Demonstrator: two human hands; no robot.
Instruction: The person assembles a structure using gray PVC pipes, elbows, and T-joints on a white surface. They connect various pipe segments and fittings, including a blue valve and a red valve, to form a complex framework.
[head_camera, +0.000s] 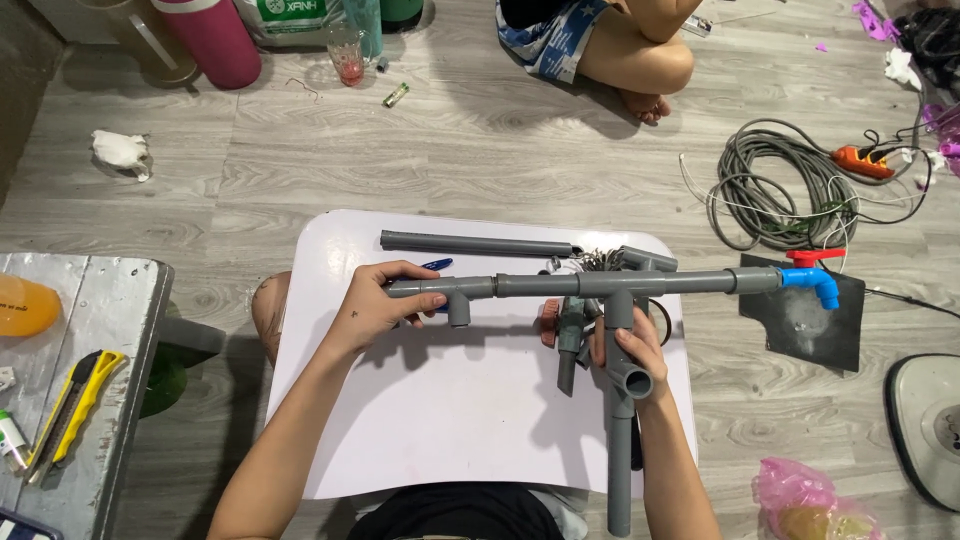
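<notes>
A grey plastic pipe assembly (560, 285) hangs just above a small white table (440, 420). It has a long horizontal run with tee fittings, a blue tap with a red handle (815, 280) at its right end, and a branch pipe (620, 450) running down toward me. My left hand (385, 305) grips the left tee of the run. My right hand (630, 350) holds the branch at a tee fitting. A loose grey pipe (475, 243) lies at the table's far edge, with a blue pen beside it and small fittings under the assembly.
Another person sits cross-legged on the wood floor (480, 140) beyond the table. A coiled grey cable (775, 185) and an orange tool lie at right, above a dark mat (810, 325). A yellow utility knife (75, 400) rests on a metal stool at left. Pink plastic bag at bottom right.
</notes>
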